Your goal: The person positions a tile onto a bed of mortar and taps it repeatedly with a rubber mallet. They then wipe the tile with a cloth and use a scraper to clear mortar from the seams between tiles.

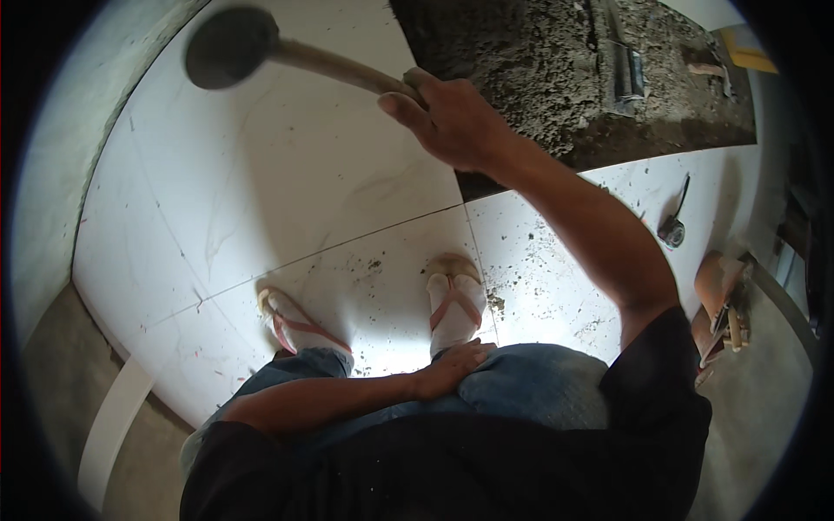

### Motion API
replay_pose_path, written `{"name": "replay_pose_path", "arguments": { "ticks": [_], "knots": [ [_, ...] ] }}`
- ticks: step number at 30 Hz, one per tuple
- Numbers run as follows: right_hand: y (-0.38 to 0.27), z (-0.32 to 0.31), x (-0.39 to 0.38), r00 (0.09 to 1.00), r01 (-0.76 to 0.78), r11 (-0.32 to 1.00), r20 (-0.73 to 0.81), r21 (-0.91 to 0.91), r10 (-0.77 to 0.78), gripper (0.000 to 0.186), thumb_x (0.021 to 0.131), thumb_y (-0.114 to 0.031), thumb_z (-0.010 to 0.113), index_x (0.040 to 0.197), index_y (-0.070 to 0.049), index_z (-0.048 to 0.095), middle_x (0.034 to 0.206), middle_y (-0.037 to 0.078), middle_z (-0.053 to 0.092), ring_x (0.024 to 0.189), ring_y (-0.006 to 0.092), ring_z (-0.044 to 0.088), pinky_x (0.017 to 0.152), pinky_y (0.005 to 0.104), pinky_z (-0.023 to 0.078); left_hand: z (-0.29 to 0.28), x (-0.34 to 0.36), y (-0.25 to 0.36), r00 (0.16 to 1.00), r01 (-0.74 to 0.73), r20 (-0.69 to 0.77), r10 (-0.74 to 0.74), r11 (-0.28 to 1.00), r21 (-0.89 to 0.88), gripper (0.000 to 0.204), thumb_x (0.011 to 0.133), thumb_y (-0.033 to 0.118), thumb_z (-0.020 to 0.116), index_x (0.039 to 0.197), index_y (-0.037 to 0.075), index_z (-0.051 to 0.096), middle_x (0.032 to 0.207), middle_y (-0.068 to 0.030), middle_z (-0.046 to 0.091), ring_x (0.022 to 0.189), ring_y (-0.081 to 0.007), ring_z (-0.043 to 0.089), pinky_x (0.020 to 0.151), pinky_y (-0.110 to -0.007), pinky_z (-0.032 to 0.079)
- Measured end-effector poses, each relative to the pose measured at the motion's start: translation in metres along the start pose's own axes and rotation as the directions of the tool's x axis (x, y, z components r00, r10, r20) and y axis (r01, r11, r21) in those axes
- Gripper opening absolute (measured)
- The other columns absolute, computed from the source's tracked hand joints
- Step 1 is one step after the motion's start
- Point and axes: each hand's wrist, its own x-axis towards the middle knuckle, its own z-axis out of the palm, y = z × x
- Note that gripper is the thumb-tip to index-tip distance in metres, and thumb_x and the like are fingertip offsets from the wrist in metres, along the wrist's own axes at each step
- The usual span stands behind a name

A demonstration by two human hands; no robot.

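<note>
My right hand (456, 122) grips the wooden handle of a rubber mallet (343, 68) and holds it out over the floor. The mallet's dark round head (230, 48) points to the far left, above a large white floor tile (295, 165). Resting on my thigh by the knee, my left hand (452, 369) lies with its fingers stretched out and holds nothing. Both my feet, in flip-flops with reddish straps, stand on the white tiles nearer to me.
A bed of rough wet mortar (539, 78) borders the tile at the far right, with a trowel (627, 78) lying on it. A tape measure (671, 230) lies on a tile at right. Mortar crumbs litter the tiles. A wall (87, 95) runs along the left.
</note>
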Motion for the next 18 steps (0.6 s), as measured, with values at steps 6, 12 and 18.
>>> {"name": "replay_pose_path", "arguments": {
  "ticks": [6,12,18],
  "knots": [
    [0.016,0.017,0.012,0.977,0.019,0.976,0.211,-0.219,0.029,0.061,0.097,-0.056,0.041,0.098,0.003,0.059,0.060,0.012,0.061,0.054,0.0274,0.064,0.052,0.0404,0.050,0.061,-0.101,0.074,0.980,0.108,-0.182,-0.075,0.978,0.178,0.078,0.099,0.049,0.042,0.151,0.000,0.010,0.154,-0.0219,0.022,0.144,-0.0323,0.020,0.118,-0.040,0.013],
    [0.031,0.011,0.005,0.965,-0.214,0.949,0.102,-0.233,0.243,0.060,0.096,-0.055,0.044,0.102,0.003,0.060,0.068,0.016,0.065,0.063,0.0338,0.067,0.059,0.0439,0.053,-0.039,-0.159,0.214,0.892,0.451,-0.215,-0.398,0.753,0.479,0.045,0.087,0.029,0.065,0.123,0.003,0.056,0.110,-0.0162,0.065,0.098,-0.0267,0.063,0.092,-0.038,0.044],
    [-0.018,0.027,-0.006,0.945,-0.316,0.948,0.084,-0.035,0.318,0.059,0.095,-0.050,0.048,0.097,0.007,0.060,0.077,0.028,0.064,0.081,0.0439,0.065,0.070,0.0475,0.051,-0.310,-0.205,0.189,0.385,0.685,-0.644,0.661,0.262,0.680,0.030,0.086,0.011,0.061,0.116,0.006,0.061,0.083,-0.0130,0.064,0.071,-0.0254,0.061,0.071,-0.037,0.050]
  ]
}}
